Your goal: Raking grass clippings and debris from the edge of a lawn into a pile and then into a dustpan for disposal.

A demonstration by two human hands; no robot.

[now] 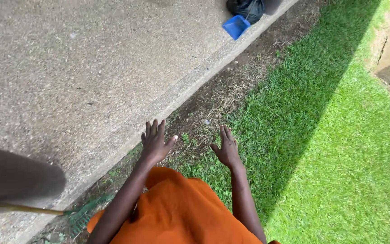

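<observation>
Both your hands are open and hold nothing: your left hand (155, 141) and right hand (226, 148) hover, fingers spread, over a weedy dirt strip (213, 97) between a concrete curb (190, 83) and the lawn (339, 149). To work this strip well, keep low over the weeds. A green rake (80, 217) lies near your left side. A blue dustpan (236, 26) sits well apart, by a black bag (248, 9).

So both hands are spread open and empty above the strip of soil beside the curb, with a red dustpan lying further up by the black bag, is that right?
Not quite: the dustpan is blue, not red, as the head view shows. The rest holds: the left hand and right hand are open and empty above the soil strip, and the dustpan lies by the black bag.
</observation>
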